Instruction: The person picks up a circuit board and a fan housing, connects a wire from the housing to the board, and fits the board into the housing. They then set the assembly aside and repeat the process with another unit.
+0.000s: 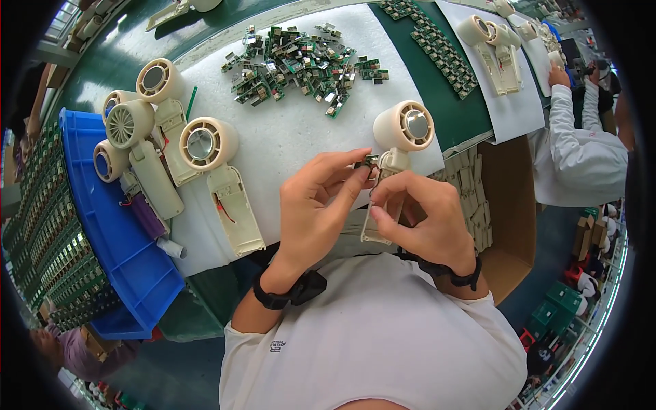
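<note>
The left hand [316, 205] pinches a small green board [367, 162] between thumb and forefinger, a little right of the frame's middle, just beside the neck of a cream handheld fan [404, 126]. The right hand [434, 215] has its fingers bent over the open handle [373, 232] of the same fan; thumb and forefinger come near each other, but whether they grasp a wire or only the handle, one cannot tell.

The work on this fan seems to be only partly done. The round head is already joined to the handle, yet the handle is without its cover, and the board is not seated inside, as far as one can see.

Much appears to be left. At the upper middle, a loose pile of boards [301, 68] lies on the white sheet [277, 143]. At the left, another fan [208, 143] lies with its handle open and a red wire [225, 212] showing in it. Near it, next to the blue tray [123, 273], one handle bears a purple cylinder [142, 215], while a grille-faced fan [130, 125] shows a smooth handle, its inside hidden from view.
</note>
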A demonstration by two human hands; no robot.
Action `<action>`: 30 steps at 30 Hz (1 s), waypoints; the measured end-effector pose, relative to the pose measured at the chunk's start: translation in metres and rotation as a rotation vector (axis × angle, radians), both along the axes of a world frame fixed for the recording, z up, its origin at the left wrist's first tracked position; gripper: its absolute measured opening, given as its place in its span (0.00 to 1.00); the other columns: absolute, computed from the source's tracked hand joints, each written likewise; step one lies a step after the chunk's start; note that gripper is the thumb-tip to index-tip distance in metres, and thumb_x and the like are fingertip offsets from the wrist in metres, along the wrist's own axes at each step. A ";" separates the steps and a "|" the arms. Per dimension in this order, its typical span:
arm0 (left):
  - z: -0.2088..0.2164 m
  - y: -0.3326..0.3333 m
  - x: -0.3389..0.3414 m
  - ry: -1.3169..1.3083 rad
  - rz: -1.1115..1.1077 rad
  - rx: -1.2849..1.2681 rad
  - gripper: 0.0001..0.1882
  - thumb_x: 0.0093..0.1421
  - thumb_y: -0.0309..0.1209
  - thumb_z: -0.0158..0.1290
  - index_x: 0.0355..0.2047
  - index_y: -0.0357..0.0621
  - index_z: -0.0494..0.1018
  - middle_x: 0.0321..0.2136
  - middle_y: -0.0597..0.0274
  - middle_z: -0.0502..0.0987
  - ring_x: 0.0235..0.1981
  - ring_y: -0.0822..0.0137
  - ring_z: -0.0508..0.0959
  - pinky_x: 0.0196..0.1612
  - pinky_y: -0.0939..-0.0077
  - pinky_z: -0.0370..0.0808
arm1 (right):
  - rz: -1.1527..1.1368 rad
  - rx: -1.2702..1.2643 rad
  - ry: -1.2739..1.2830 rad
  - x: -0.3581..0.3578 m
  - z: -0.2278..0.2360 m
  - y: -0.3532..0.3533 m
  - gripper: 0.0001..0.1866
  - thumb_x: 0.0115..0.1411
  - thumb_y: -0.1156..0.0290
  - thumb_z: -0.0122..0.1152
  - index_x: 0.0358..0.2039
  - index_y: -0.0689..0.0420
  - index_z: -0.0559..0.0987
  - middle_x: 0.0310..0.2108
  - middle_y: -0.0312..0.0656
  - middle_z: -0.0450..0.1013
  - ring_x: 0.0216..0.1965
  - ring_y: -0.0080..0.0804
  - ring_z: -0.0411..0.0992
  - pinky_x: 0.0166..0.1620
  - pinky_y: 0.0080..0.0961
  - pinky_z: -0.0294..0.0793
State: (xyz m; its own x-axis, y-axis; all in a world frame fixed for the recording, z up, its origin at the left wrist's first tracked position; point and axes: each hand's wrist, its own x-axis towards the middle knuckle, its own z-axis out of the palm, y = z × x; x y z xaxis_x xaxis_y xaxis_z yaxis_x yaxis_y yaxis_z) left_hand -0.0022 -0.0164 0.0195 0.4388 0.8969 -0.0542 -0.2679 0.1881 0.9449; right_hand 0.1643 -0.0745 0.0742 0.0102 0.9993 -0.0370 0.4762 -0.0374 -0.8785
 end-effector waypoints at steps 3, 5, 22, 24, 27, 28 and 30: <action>0.003 0.002 -0.002 -0.017 -0.004 -0.032 0.16 0.67 0.18 0.55 0.55 0.31 0.76 0.44 0.52 0.82 0.46 0.65 0.84 0.51 0.73 0.81 | 0.012 0.031 0.017 0.000 -0.003 0.003 0.11 0.53 0.80 0.69 0.38 0.56 0.83 0.28 0.34 0.77 0.23 0.17 0.73 0.25 0.16 0.67; 0.005 0.003 -0.004 -0.030 -0.010 -0.045 0.16 0.68 0.19 0.55 0.55 0.30 0.75 0.43 0.51 0.83 0.46 0.65 0.84 0.50 0.74 0.81 | 0.091 0.140 -0.066 0.003 -0.004 0.005 0.13 0.54 0.81 0.68 0.41 0.56 0.84 0.31 0.35 0.79 0.25 0.18 0.75 0.26 0.18 0.71; 0.005 0.003 -0.002 0.025 -0.021 -0.060 0.15 0.69 0.19 0.53 0.55 0.31 0.75 0.43 0.53 0.83 0.46 0.66 0.84 0.50 0.76 0.80 | 0.407 0.352 -0.339 0.036 0.002 0.028 0.14 0.55 0.74 0.70 0.44 0.50 0.87 0.36 0.37 0.82 0.34 0.32 0.78 0.38 0.28 0.77; 0.006 0.006 -0.003 0.063 -0.014 -0.055 0.14 0.69 0.19 0.54 0.54 0.30 0.75 0.42 0.54 0.82 0.46 0.67 0.83 0.49 0.77 0.80 | 0.414 0.476 -0.382 0.033 0.001 0.030 0.14 0.56 0.74 0.69 0.43 0.49 0.86 0.37 0.35 0.82 0.35 0.31 0.77 0.36 0.26 0.76; 0.008 0.005 -0.007 0.150 0.025 -0.054 0.14 0.68 0.19 0.54 0.54 0.30 0.75 0.43 0.53 0.83 0.44 0.69 0.83 0.47 0.78 0.79 | 0.435 0.573 -0.388 0.033 0.000 0.037 0.09 0.57 0.71 0.68 0.39 0.51 0.84 0.35 0.33 0.78 0.34 0.32 0.77 0.36 0.28 0.77; 0.006 0.004 -0.007 0.183 0.044 -0.053 0.14 0.68 0.19 0.54 0.54 0.30 0.75 0.43 0.53 0.83 0.44 0.69 0.83 0.47 0.79 0.79 | 0.419 0.608 -0.367 0.032 -0.001 0.037 0.08 0.57 0.70 0.68 0.38 0.52 0.83 0.34 0.33 0.77 0.34 0.33 0.76 0.36 0.28 0.77; 0.000 0.002 -0.009 0.134 0.018 -0.029 0.15 0.69 0.19 0.53 0.55 0.29 0.74 0.43 0.51 0.83 0.44 0.69 0.83 0.48 0.78 0.79 | 0.323 0.600 -0.213 0.026 -0.005 0.035 0.05 0.60 0.68 0.67 0.36 0.53 0.82 0.32 0.34 0.77 0.35 0.34 0.77 0.37 0.30 0.77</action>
State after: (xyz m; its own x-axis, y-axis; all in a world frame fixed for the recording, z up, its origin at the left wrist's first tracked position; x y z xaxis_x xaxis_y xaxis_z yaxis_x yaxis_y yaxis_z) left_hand -0.0113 -0.0145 0.0192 0.4098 0.9018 -0.1372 -0.1432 0.2121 0.9667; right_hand 0.1906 -0.0391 0.0690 -0.3436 0.8009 0.4904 0.5454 0.5953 -0.5901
